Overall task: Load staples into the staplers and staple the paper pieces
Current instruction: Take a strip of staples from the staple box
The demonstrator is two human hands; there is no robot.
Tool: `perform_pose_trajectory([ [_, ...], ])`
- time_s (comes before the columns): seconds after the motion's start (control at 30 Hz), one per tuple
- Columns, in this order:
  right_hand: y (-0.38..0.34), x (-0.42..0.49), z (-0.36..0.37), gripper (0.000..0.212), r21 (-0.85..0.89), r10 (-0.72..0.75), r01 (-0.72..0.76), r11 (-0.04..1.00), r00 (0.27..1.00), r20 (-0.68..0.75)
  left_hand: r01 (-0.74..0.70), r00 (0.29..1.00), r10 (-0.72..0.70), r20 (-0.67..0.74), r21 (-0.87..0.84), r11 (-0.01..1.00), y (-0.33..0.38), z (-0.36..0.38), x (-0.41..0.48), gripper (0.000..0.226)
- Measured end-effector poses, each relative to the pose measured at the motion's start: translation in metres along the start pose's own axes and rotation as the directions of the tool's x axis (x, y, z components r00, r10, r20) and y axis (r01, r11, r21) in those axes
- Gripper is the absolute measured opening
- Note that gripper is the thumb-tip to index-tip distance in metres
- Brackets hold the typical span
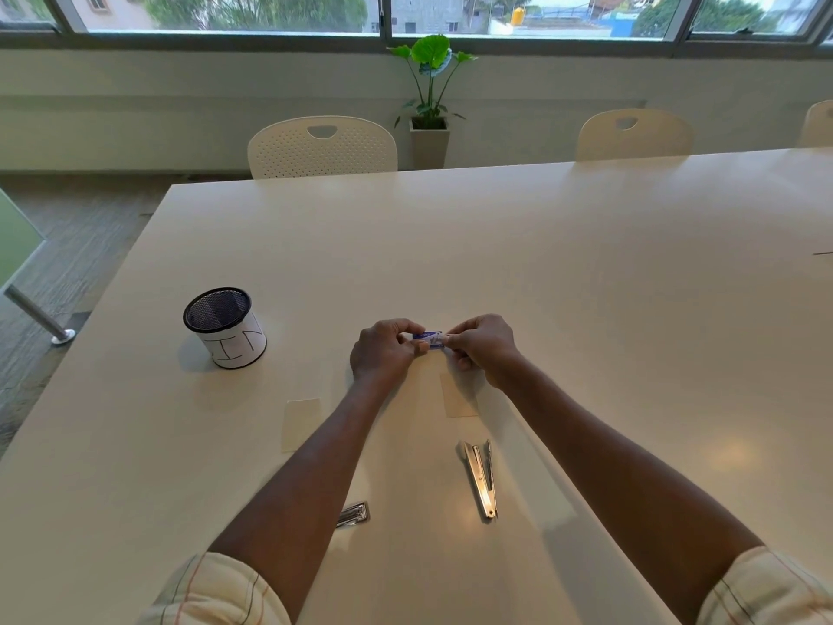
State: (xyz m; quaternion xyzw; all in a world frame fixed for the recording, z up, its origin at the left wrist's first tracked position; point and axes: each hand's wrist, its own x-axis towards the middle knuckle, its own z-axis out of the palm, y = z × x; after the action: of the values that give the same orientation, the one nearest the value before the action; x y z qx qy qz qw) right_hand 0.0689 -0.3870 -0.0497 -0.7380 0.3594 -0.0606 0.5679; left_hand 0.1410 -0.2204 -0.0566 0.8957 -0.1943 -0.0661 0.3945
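Head view: at frame centre, the left hand (383, 351) and right hand (484, 347) pinch a small blue staple box (430, 339) between their fingers, raised just above the counter (586, 286), likely to open it. An opened stapler (481, 478) lies lower centre, ready for loading; another stapler (354, 515) peeks beside the left forearm. Paper pieces (301, 421) wait nearby.

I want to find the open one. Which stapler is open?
The stapler between the two forearms: its arms are spread in a narrow V. The other stapler is mostly hidden behind the left forearm.
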Motion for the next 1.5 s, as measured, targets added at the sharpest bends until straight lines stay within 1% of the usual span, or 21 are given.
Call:
perform_pose_trajectory([
  [0.07,0.001,-0.002,0.001,0.011,-0.002,-0.010,0.010,1.000,1.000,-0.006,-0.009,1.000,0.009,0.002,-0.003,1.000,-0.002,0.000,0.000,0.033],
  [0.17,0.003,-0.007,-0.003,0.013,0.061,-0.006,0.006,0.998,1.000,-0.007,0.000,1.000,0.000,-0.002,-0.064,0.998,-0.006,-0.002,-0.001,0.057],
  [0.2,0.004,-0.009,-0.006,0.013,0.105,0.005,-0.005,0.994,1.000,-0.006,0.028,1.000,-0.028,0.001,-0.111,0.993,-0.008,-0.005,0.000,0.063],
  [0.27,0.004,-0.014,-0.014,0.017,0.196,0.031,-0.034,0.980,0.999,0.018,0.119,0.993,-0.112,0.040,-0.264,0.957,-0.009,-0.012,0.001,0.065],
  [0.33,0.004,-0.021,-0.022,0.018,0.265,0.054,-0.072,0.962,0.996,0.075,0.187,0.982,-0.166,0.089,-0.390,0.901,-0.010,-0.023,-0.003,0.059],
  [0.4,0.003,-0.032,-0.030,0.016,0.332,0.049,-0.094,0.938,0.989,0.139,0.191,0.981,-0.180,0.067,-0.439,0.878,-0.010,-0.034,-0.013,0.045],
  [0.47,0.001,-0.046,-0.033,0.018,0.383,0.011,-0.082,0.920,0.983,0.184,0.182,0.980,-0.197,0.023,-0.496,0.849,-0.009,-0.046,-0.032,0.028],
  [0.5,0.000,-0.055,-0.033,0.018,0.401,-0.012,-0.072,0.913,0.979,0.204,0.185,0.979,-0.203,0.026,-0.529,0.828,-0.007,-0.052,-0.043,0.021],
  [0.57,-0.004,-0.075,-0.028,0.016,0.426,-0.064,-0.052,0.903,0.965,0.253,0.194,0.980,-0.181,0.083,-0.591,0.783,-0.003,-0.062,-0.067,0.013],
  [0.67,-0.009,-0.109,-0.015,0.016,0.429,-0.158,0.004,0.903,0.933,0.324,0.170,0.983,-0.089,0.160,-0.617,0.768,0.003,-0.074,-0.106,0.012],
  [0.73,-0.012,-0.130,-0.005,0.016,0.427,-0.220,0.050,0.903,0.907,0.359,0.158,0.984,-0.070,0.163,-0.625,0.765,0.006,-0.078,-0.127,0.014],
  [0.8,-0.013,-0.148,0.005,0.018,0.421,-0.261,0.087,0.903,0.889,0.376,0.162,0.986,-0.092,0.140,-0.657,0.736,0.007,-0.081,-0.144,0.018],
  [0.9,-0.012,-0.169,0.017,0.018,0.411,-0.281,0.111,0.905,0.880,0.382,0.172,0.985,-0.127,0.116,-0.718,0.675,0.002,-0.088,-0.165,0.017],
  [0.97,-0.010,-0.179,0.024,0.018,0.403,-0.285,0.116,0.908,0.876,0.390,0.175,0.984,-0.144,0.105,-0.726,0.665,-0.007,-0.093,-0.176,0.016],
  [1.03,-0.008,-0.187,0.030,0.016,0.382,-0.296,0.135,0.914,0.867,0.401,0.199,0.977,-0.191,0.093,-0.719,0.666,-0.016,-0.098,-0.185,0.015],
  [1.13,-0.006,-0.196,0.037,0.015,0.330,-0.360,0.233,0.915,0.842,0.403,0.271,0.958,-0.250,0.137,-0.715,0.644,-0.025,-0.107,-0.196,0.015],
  [1.23,-0.005,-0.202,0.043,0.015,0.240,-0.473,0.408,0.881,0.788,0.394,0.330,0.940,-0.286,0.185,-0.701,0.632,-0.031,-0.118,-0.202,0.015],
  [1.3,-0.004,-0.205,0.047,0.014,0.160,-0.534,0.518,0.840,0.741,0.406,0.354,0.933,-0.286,0.216,-0.689,0.633,-0.034,-0.126,-0.205,0.017],
  [1.4,-0.001,-0.210,0.053,0.016,0.091,-0.608,0.634,0.768,0.676,0.416,0.382,0.924,-0.282,0.260,-0.677,0.629,-0.040,-0.138,-0.211,0.016],
  [1.5,0.006,-0.215,0.059,0.017,0.002,-0.698,0.758,0.652,0.599,0.393,0.375,0.927,-0.278,0.253,-0.662,0.649,-0.047,-0.146,-0.217,0.014],
])
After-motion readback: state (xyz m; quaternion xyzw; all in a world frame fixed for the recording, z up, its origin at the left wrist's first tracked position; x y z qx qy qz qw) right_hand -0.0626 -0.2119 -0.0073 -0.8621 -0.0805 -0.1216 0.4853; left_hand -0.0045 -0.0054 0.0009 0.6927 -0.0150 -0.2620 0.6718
